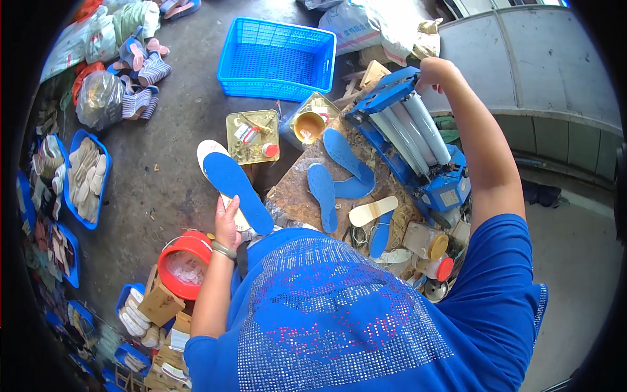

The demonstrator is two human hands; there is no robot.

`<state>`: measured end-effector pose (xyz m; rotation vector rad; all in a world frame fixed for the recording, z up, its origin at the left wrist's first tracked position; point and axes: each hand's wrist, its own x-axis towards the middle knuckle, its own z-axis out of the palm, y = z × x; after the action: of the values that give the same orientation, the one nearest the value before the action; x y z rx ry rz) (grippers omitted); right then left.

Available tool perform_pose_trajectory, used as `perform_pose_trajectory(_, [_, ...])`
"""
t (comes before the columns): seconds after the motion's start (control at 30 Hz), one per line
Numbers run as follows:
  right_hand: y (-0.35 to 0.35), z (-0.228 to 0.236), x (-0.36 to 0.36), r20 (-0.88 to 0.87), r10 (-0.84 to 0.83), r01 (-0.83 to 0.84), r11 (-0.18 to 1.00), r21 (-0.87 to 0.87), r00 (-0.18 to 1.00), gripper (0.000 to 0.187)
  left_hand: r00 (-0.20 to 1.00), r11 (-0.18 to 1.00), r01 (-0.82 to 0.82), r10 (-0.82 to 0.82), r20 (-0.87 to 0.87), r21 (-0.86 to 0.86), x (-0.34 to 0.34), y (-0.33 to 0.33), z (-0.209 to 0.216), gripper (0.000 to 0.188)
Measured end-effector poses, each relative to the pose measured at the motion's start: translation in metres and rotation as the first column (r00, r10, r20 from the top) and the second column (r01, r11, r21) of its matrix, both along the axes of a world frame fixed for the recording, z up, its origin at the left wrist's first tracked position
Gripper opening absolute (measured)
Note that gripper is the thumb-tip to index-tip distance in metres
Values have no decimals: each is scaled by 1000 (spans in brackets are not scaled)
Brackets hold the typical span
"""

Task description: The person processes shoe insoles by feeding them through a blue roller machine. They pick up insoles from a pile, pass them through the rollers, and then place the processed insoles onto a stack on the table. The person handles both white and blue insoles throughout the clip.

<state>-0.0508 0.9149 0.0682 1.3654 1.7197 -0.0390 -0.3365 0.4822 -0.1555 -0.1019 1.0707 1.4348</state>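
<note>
My left hand (228, 221) grips a shoe insole near its lower end. The insole has a blue face (228, 178) lying over a cream-white piece that shows along its edges. At the far end of a blue roller machine (393, 83) with long pale rollers (418, 134), my right hand (436, 70) is curled closed. What its fingers hold, if anything, is hidden. On the worn work board (290, 193) beside the machine lie several blue insoles (321, 189) and a cream insole (372, 211).
A blue plastic basket (277, 88) stands on the floor ahead. Nearer are a square tin (235, 147) and a tin holding amber liquid (309, 125). A red bucket (171, 287) sits left, by blue trays of shoe parts (103, 189). Lidded jars (421, 240) stand right.
</note>
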Motion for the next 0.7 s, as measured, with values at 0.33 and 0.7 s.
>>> perform_pose_trajectory(0.33, [-9, -34, 32, 69, 411, -414, 872, 261, 909, 11, 1000, 999, 11, -11, 18, 35, -9, 4, 0, 38])
perform_pose_trajectory(0.7, [-25, -68, 56, 374, 630, -728, 529, 436, 681, 13, 999, 999, 31, -32, 29, 19, -15, 5, -4, 38])
